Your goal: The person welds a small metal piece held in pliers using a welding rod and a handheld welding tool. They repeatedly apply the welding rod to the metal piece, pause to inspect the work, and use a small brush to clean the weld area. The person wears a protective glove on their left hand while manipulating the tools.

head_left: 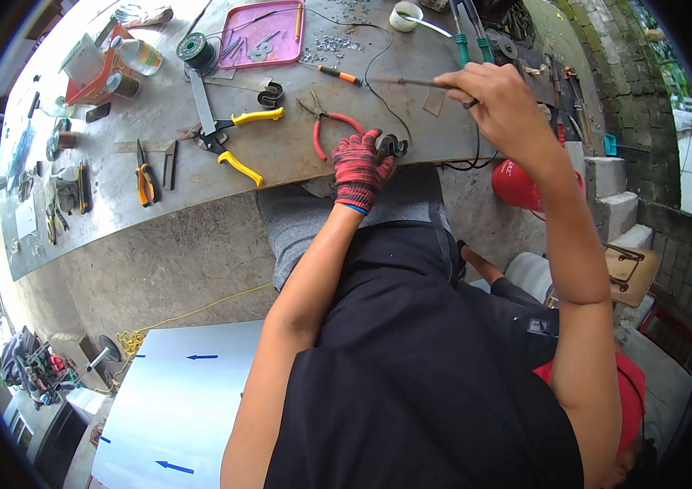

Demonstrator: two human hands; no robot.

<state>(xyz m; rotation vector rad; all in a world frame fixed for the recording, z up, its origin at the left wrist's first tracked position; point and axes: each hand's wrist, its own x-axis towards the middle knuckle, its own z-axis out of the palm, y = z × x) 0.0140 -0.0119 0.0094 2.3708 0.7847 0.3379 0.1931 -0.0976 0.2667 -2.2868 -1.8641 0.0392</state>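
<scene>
My left hand (360, 169), in a red and black knit glove, rests at the table's front edge. Its fingers close around a small dark curved metal piece (392, 146), partly hidden by the glove. Bare and raised over the table to the right, my right hand (499, 98) grips a thin dark metal rod-like tool (411, 81) that points left; its exact kind is unclear. Beside the glove lie red-handled pliers (319, 130), jaws apart. An orange and black handled tool (340, 75) lies beyond them, and another curved dark piece (271, 95) sits farther left.
The metal table (224, 183) holds yellow-handled snips (236, 134), orange pliers (147, 181), a solder spool (196, 51) and a pink tray (236, 12). Small metal bits (334, 45) lie near a white cup (405, 16). A red bucket (517, 186) stands below; another person (517, 301) is behind.
</scene>
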